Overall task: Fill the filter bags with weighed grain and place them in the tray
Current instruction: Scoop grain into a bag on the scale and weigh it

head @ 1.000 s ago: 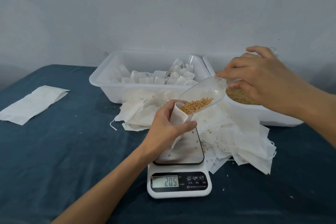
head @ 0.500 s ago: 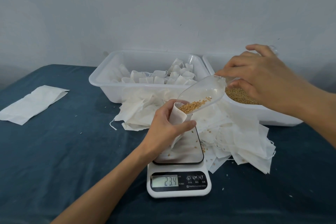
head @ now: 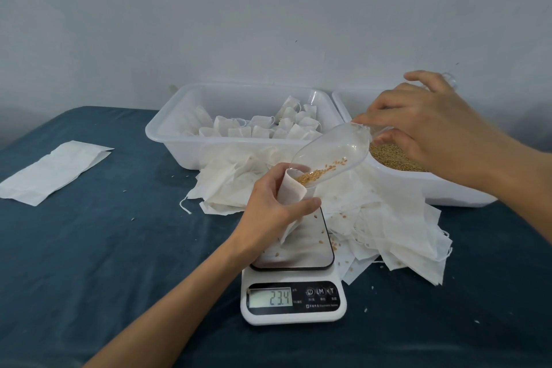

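- left hand (head: 270,212) curled round an open filter bag (head: 291,193), thumb across its front, holding it upright on the scale (head: 294,284) plate
- bag mouth just above the scale plate's far edge, lower end of the bag touching the plate
- right hand (head: 430,128) beyond and to the right of the scale, fingers pinching the handle end of a clear plastic scoop (head: 331,155); little finger lifted free
- scoop tilted down towards the scale, its lip resting in the bag mouth, a thin line of grain (head: 316,173) lying along its lower side
- scale display reading 23.4; loose kernels scattered on the plate
- white tray (head: 161,131) behind and left of the scale, holding a cluster of filled bags (head: 260,128)
- second white tub (head: 448,191) behind and right of the scale, with bulk grain (head: 391,157) inside, under the right hand
- heap of empty bags (head: 397,227) spread behind the scale and to its right, touching both tubs
- flat white sheet (head: 53,172) far left of the scale on the dark blue cloth (head: 104,263)
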